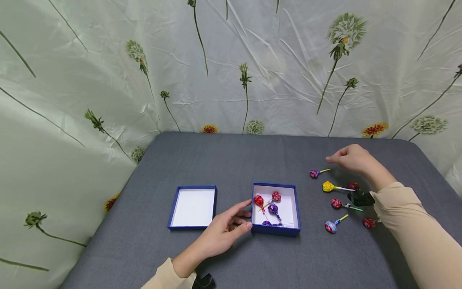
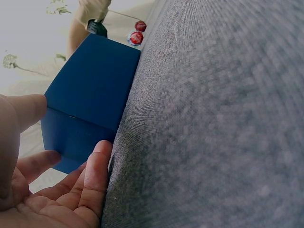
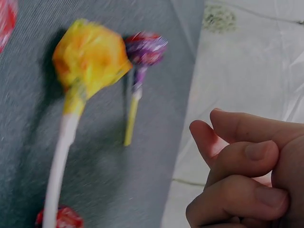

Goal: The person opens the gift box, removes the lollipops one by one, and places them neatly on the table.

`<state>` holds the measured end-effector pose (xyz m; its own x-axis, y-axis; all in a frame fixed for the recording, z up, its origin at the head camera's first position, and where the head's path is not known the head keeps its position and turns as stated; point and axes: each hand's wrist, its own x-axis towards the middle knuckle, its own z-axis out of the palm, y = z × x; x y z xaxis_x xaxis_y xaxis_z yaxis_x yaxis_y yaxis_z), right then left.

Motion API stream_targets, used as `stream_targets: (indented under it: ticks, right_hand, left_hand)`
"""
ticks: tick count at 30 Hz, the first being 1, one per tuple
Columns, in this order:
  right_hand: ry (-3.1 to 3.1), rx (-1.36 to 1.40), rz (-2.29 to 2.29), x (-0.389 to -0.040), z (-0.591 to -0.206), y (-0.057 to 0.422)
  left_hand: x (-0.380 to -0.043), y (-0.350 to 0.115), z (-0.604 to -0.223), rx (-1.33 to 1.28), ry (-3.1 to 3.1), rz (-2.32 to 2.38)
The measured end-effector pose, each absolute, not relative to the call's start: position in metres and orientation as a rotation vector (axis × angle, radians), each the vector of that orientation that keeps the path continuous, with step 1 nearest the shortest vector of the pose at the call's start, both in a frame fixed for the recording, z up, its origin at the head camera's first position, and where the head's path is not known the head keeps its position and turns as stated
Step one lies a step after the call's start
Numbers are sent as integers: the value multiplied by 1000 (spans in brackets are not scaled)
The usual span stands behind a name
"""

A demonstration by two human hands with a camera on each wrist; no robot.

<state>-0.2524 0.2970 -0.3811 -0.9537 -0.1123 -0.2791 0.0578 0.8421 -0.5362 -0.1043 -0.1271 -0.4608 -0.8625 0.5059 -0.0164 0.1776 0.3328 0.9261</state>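
A blue box point(image 1: 294, 231) with a white inside holds several lollipops, among them a red one point(image 1: 259, 200) and a purple one point(image 1: 273, 208). At its left wall is my left hand point(image 1: 225, 230); the left wrist view shows the thumb and fingertips touching the blue sides point(image 2: 95, 85). My right hand point(image 1: 355, 160) hovers at the far right with fingers partly bent and nothing between them. Nearest to it lies a purple lollipop point(image 1: 314, 173) with a yellow-green stick. Close by is a yellow lollipop point(image 3: 90, 57) on a white stick.
Left of the box lies a white, blue-edged lid or tray point(image 1: 193, 208). More lollipops are scattered at right: a red one point(image 1: 336, 203), a blue one point(image 1: 330, 226) and a dark red one point(image 1: 369, 223). Behind the grey table point(image 1: 231, 160) hangs a flowered curtain point(image 1: 216, 92).
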Motion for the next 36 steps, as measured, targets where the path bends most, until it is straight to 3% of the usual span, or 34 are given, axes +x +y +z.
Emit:
stream_targets:
  ticks: [36]
  right_hand:
    - [2716, -362, -836, -204, -329, 210]
  left_hand:
    - [-105, -126, -461, 608, 2307, 1533]
